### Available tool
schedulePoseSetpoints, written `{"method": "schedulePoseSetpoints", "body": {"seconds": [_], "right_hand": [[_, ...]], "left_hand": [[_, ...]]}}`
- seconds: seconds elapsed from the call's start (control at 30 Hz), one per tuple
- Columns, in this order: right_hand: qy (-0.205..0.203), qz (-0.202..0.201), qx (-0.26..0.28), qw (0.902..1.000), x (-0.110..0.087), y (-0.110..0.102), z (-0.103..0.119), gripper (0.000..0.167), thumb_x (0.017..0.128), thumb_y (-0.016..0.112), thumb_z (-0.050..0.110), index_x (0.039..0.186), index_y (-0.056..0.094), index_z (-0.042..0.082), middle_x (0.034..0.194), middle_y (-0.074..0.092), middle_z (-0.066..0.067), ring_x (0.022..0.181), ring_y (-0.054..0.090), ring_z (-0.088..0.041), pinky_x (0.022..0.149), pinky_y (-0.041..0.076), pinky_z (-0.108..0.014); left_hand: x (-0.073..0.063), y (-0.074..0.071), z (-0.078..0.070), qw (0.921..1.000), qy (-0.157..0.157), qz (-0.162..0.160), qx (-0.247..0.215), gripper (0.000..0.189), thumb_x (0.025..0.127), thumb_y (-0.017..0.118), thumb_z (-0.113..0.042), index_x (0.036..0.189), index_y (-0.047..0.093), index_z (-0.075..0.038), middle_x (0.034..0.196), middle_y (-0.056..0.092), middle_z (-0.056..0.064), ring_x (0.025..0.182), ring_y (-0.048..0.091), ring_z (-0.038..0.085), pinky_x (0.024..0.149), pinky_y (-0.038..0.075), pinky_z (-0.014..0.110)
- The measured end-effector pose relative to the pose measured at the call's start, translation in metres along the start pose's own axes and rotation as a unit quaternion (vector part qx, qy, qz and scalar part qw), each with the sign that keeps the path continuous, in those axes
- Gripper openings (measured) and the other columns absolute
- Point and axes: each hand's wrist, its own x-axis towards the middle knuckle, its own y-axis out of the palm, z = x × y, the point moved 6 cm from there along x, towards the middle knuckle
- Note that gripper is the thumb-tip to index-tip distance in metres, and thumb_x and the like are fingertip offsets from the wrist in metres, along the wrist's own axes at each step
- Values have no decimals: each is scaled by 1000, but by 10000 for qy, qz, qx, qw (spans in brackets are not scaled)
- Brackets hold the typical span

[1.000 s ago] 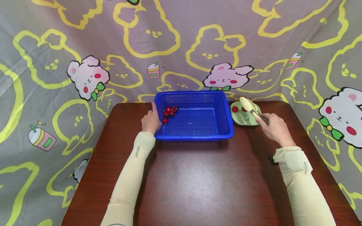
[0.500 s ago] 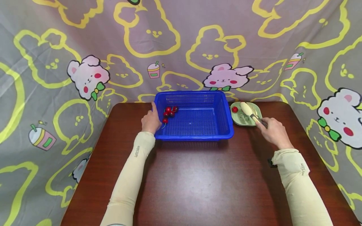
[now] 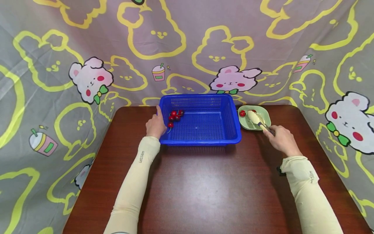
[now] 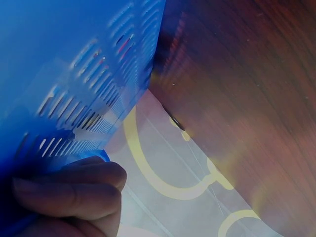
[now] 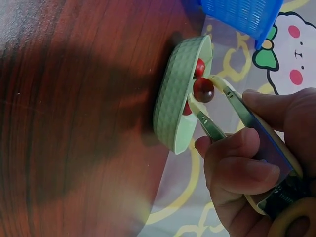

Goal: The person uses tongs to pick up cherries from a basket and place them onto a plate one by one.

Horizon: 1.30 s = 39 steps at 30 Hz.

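Observation:
My left hand [image 3: 155, 126] grips the left rim of a blue plastic basket [image 3: 201, 142]; in the left wrist view its curled fingers [image 4: 94, 192] lie against the basket's wall. Several red and dark cherries [image 3: 173, 113] lie inside at the left. With my right hand [image 3: 281, 139] I hold tongs [image 3: 254, 117] with cream-coloured tips over a pale green dish [image 3: 264, 113]. In the right wrist view the tong tips stand either side of a dark red cherry [image 5: 203, 90], level with the dish's rim. Other red cherries [image 5: 199, 68] show behind it in the dish.
The brown wooden table [image 3: 201, 188] carries the basket and the dish along its far edge, the dish just right of the basket. A patterned grey cloth [image 3: 187, 39] with rabbit drawings hangs behind and at both sides.
The tongs have come down and slightly nearer over the dish, and my right hand has shifted slightly towards me. My left hand and the basket have stayed in place.

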Motion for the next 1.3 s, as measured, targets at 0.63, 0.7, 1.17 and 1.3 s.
{"method": "schedulePoseSetpoints", "body": {"seconds": [0.63, 0.7, 1.17, 1.3], "right_hand": [[41, 232, -131, 9996, 0, 6, -4, 48, 106, 56, 31, 126, 62, -12, 113, 64, -37, 104, 60, -58, 82, 46, -69], [46, 229, -131, 9996, 1, 7, -4, 47, 106, 56, 31, 126, 62, -12, 113, 65, -37, 104, 60, -58, 82, 46, -69], [70, 227, -91, 9997, 1, 8, -5, 46, 105, 56, 32, 124, 64, -10, 107, 66, -34, 100, 62, -54, 81, 46, -68], [95, 224, -81, 9997, -1, 7, -5, 51, 106, 54, 37, 125, 64, -9, 108, 66, -34, 101, 61, -55, 81, 46, -68]], "left_hand": [[1, 1, 0, 9999, -53, 89, -15, 107, 88, 75, -16, 166, 3, -7, 138, 58, 29, 99, 69, 48, 88, 55, 59], [2, 2, 1, 9999, -44, 87, -29, 107, 88, 75, -16, 166, 3, -7, 137, 58, 29, 100, 69, 48, 89, 55, 60], [0, 1, 0, 10000, 31, 40, -11, 105, 88, 74, -16, 166, 4, -5, 136, 59, 30, 99, 69, 49, 88, 56, 60], [1, 1, 1, 10000, 35, 49, -2, 105, 88, 75, -17, 166, 4, -5, 136, 59, 30, 99, 69, 49, 88, 56, 60]]}}
